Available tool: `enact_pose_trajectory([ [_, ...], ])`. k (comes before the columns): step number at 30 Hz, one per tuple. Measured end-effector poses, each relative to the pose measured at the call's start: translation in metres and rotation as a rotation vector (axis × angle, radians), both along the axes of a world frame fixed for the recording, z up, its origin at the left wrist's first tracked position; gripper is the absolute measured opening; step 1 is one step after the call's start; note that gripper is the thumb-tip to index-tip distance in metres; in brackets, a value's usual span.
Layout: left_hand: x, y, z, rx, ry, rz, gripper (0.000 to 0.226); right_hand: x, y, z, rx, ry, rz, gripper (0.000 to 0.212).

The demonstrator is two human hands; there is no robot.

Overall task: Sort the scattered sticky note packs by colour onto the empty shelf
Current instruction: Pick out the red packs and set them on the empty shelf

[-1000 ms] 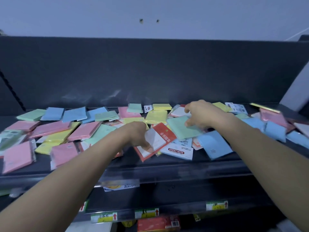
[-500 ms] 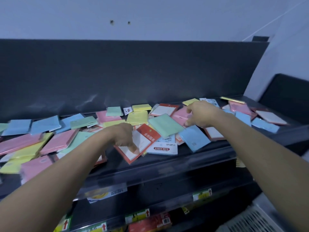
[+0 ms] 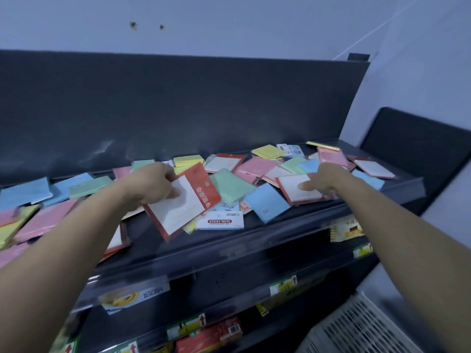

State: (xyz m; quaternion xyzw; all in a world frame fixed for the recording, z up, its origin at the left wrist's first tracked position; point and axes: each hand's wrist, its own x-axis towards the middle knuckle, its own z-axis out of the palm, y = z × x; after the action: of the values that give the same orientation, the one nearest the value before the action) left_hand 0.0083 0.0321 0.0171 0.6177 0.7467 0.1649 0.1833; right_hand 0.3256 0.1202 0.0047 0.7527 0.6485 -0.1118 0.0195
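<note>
On the shelf (image 3: 254, 242), left hand (image 3: 153, 184) fingers clamped on one red-bordered pack (image 3: 183, 207), tilted above the pile; right hand (image 3: 325, 178) sits nearer the second red-bordered pack (image 3: 295, 192), flat directly under its thumb (other fingers hidden, grip cannot be told).

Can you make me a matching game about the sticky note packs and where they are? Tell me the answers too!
Things
1. red-edged white pack with a red printed flap
2. red-edged white pack farther right
3. white pack labelled STICKY NOTE
4. mint green square pack

Places
A. between the red flap and a light blue square pack
B. touched by the right hand
C. gripped by the left hand
D. flat near the dark shelf front, untouched

Pairs: 1-C, 2-B, 3-D, 4-A
</note>
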Motion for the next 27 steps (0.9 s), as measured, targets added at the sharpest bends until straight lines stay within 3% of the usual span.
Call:
enact_pose_trajectory([
  [2, 0.006, 0.002, 0.008, 0.087, -0.159, -0.005, 0.004, 0.004, 0.001, -0.004, -0.043, 0.008, -0.004, 0.054],
  [6, 0.036, 0.01, 0.013, 0.201, -0.44, -0.054, 0.011, 0.007, 0.006, -0.012, -0.072, 0.062, -0.035, 0.074],
  [14, 0.097, 0.029, 0.006, 0.295, -0.559, -0.038, 0.019, 0.021, 0.042, -0.035, -0.116, 0.112, -0.089, 0.089],
  [17, 0.109, 0.031, 0.005, 0.306, -0.545, -0.024, 0.018, 0.022, 0.032, -0.027, -0.043, 0.115, -0.093, 0.077],
  [21, 0.117, 0.033, 0.008, 0.362, -0.539, 0.008, 0.009, 0.027, 0.031, -0.006, 0.141, 0.3, -0.086, 0.014],
  [24, 0.129, 0.034, 0.012, 0.421, -0.566, -0.01, 0.01, 0.034, 0.025, 0.013, 0.287, 0.399, -0.063, 0.031],
  [27, 0.147, 0.032, 0.021, 0.468, -0.628, -0.066, 0.008, 0.045, 0.002, 0.034, 0.464, 0.453, -0.045, 0.014],
])
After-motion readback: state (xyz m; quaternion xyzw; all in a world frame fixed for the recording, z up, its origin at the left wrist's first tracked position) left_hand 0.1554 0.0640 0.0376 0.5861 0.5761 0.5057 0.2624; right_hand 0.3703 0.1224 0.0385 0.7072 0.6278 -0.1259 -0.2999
